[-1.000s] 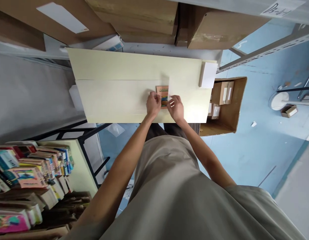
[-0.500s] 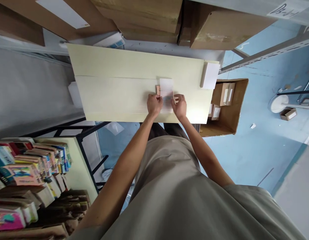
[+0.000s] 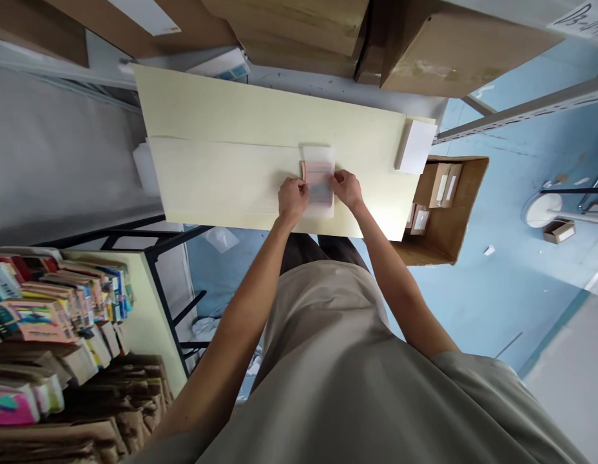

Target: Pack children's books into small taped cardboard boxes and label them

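A translucent white sheet [image 3: 318, 153] lies on the pale yellow board in front of me. Through it shows a flat pinkish item [image 3: 319, 173], perhaps a card or small booklet; its narrow left edge sticks out from the sheet. My left hand [image 3: 293, 198] is closed in a pinch at the left side, by that protruding edge. At the right side of the sheet, my right hand [image 3: 347, 188] has its fingers pressed together on the edge. The fingertips are small in view, so the exact layer each grips is hard to make out.
The pale yellow board [image 3: 221, 116] forms the work surface. A white stack [image 3: 415, 147] sits at its right end. Beyond the far edge stand cardboard boxes [image 3: 299, 32]. An open carton [image 3: 456, 212] holding smaller boxes is at right; books [image 3: 86, 309] fill the lower left.
The translucent sheet now lies flatter over the pinkish item, which shows through more clearly. My left hand has shifted slightly left, and my right fingers have drawn together. The camera view has shifted slightly.
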`<state>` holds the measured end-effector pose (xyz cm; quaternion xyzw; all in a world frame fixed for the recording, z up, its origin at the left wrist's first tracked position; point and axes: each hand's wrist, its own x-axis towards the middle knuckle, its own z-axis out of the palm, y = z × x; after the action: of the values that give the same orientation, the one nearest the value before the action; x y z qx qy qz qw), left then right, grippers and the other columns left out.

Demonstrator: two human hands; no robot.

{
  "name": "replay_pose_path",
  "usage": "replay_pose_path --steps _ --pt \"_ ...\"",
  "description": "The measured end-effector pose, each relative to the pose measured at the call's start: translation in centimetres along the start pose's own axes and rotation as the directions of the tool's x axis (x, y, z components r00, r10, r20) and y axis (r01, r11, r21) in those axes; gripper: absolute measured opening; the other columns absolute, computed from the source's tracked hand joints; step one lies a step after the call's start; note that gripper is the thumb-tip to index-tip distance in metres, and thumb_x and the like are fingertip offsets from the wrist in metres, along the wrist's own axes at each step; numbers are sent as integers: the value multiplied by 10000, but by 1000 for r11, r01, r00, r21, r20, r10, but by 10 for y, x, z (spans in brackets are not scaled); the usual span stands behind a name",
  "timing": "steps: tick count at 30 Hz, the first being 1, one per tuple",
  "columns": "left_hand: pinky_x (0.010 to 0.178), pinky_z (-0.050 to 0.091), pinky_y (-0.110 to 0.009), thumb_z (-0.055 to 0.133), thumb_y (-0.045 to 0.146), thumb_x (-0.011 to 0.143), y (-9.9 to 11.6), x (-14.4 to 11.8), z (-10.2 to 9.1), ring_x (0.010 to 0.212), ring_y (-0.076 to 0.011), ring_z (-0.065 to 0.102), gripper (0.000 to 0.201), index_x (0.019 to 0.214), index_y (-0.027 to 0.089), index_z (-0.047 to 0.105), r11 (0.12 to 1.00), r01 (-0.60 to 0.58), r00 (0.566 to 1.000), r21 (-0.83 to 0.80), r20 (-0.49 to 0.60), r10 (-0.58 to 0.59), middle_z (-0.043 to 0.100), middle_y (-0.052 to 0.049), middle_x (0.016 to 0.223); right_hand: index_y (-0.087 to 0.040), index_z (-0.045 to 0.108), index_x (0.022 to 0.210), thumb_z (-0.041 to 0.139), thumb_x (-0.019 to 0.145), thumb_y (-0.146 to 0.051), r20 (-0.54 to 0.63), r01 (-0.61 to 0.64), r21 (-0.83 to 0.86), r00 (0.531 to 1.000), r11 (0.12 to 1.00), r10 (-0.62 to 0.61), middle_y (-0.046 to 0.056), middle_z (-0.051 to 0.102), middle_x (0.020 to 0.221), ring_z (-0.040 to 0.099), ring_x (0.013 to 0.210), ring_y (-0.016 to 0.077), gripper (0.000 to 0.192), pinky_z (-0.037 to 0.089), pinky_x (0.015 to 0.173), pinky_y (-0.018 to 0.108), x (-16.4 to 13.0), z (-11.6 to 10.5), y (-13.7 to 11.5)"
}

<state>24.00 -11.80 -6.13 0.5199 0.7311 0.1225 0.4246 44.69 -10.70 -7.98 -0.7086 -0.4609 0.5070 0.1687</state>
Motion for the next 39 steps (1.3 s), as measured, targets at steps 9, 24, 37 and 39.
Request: replay_pose_path --steps 9,24,37,39 --pt "1125 578 -457 663 201 1030 -3 -3 0 984 -266 722 113 964 209 754 1000 10 999 7 -31 -10 707 -142 1207 -259 670 963 748 1059 -612 54 53 78 997 996 -57 42 794 952 751 842 205 374 674 840 372 -2 2 4" --pt "1383 455 -595 824 278 991 16 -67 35 1632 -448 547 596 1549 175 641 970 -242 970 25 -25 242 620 -252 1667 -230 669 937 753 1038 -400 -24 10 -4 1000 1000 -10 53 806 931 781 715 197 215 662 779 365 -21 1 -17" --pt "1441 418 -531 379 337 1202 -14 -76 49 1755 -321 444 585 1762 207 486 913 -329 944 -242 -76 320 515 -187 1830 -272 796 1372 610 1100 -208 714 824 -408 556 393 -425 26 674 1694 419 1769 332 335 325 1460 652 28 -25 -81" --pt "1372 504 -529 358 463 1232 -19 -83 42 1670 -335 559 580 1727 210 524 906 -321 947 -274 -117 300 585 -204 1768 -257 828 1367 622 1141 -339 799 848 -448 522 285 -299 51 713 1654 473 1731 351 317 370 1439 618 50 -29 -94"
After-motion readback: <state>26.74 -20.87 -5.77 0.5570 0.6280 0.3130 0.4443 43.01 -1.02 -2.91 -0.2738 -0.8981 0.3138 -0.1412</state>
